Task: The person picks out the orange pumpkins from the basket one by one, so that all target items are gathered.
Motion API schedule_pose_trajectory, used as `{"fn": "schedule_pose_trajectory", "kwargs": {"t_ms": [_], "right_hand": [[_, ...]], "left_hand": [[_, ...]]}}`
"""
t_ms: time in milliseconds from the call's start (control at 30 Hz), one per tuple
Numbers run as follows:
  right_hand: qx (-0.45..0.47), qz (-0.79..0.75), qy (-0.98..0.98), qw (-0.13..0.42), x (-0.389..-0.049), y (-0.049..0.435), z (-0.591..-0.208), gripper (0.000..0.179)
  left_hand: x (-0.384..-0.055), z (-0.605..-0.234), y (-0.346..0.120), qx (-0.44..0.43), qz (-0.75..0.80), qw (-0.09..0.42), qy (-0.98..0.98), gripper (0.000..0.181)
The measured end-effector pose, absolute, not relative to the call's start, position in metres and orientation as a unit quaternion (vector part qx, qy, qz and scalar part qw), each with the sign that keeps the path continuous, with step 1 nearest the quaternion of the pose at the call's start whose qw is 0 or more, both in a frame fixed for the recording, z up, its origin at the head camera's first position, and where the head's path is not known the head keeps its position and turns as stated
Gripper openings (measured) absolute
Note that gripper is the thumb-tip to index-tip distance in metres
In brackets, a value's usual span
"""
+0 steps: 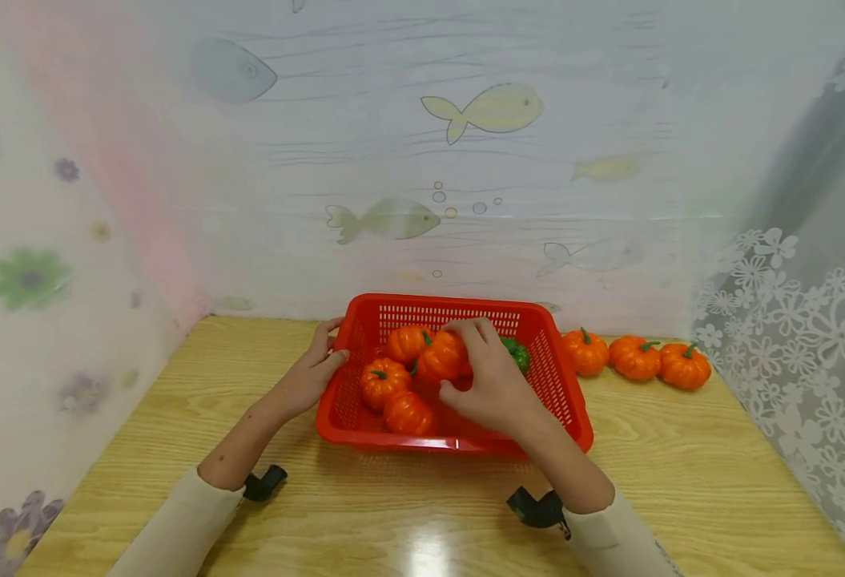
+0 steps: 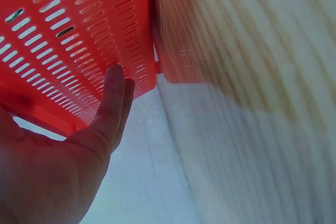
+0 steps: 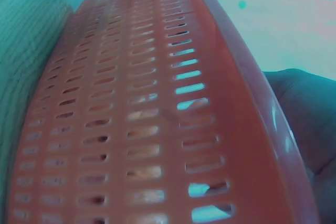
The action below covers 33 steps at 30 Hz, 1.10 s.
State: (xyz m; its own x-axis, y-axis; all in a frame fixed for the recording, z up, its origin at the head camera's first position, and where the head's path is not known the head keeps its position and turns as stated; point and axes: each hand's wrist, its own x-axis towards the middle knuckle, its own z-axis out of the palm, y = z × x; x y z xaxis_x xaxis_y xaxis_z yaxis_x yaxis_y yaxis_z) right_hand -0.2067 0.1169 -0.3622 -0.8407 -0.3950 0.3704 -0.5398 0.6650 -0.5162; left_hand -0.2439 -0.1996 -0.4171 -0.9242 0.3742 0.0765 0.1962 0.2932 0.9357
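- The right hand (image 1: 492, 383) reaches into a red, slotted plastic basket (image 1: 393, 440), its fingers curled over the right side of a glossy orange, ribbed pumpkin (image 1: 440, 359) with the thumb close to its lower edge; it appears to grip it.
- That pumpkin is inside the basket, near the middle, beside three similar orange pumpkins (image 1: 384, 385); a dark green round item (image 1: 517, 353) shows partly behind the hand.
- The left hand (image 1: 310, 378) holds the basket's left rim, thumb over the top and fingers against the outer slotted wall.
- Three more small orange pumpkins with green stems (image 1: 634, 358) stand in a row on the pale wood-grain bench (image 1: 696, 481), right of the basket.
- The held pumpkin is probably light and stiff, its shine suggesting a slippery skin; opposite sides of the ribbed body should offer the surest hold, since the thin stem may bend or snap.
- The basket looks light and slightly flexible, best steadied by its rim.
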Motion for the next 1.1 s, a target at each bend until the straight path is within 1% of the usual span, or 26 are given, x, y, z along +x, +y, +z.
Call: {"fn": "schedule_pose_trajectory", "kwargs": {"t_ms": [367,733,1000,1100], "right_hand": [[0.248,0.366,-0.889,0.119,-0.194,0.141,-0.357,0.073],[0.236,0.388,-0.882,0.125,-0.184,0.165,-0.353,0.072],[0.216,0.406,-0.881,0.114,-0.181,0.183,-0.354,0.072],[0.213,0.409,-0.88,0.11,-0.179,0.19,-0.354,0.075]], "left_hand": [[-0.244,-0.415,-0.199,0.177,0.572,0.082,0.797,0.064],[-0.245,-0.416,-0.199,0.176,0.572,0.081,0.797,0.064],[-0.246,-0.416,-0.2,0.176,0.564,0.076,0.803,0.064],[-0.246,-0.417,-0.2,0.175,0.562,0.077,0.804,0.064]]}}
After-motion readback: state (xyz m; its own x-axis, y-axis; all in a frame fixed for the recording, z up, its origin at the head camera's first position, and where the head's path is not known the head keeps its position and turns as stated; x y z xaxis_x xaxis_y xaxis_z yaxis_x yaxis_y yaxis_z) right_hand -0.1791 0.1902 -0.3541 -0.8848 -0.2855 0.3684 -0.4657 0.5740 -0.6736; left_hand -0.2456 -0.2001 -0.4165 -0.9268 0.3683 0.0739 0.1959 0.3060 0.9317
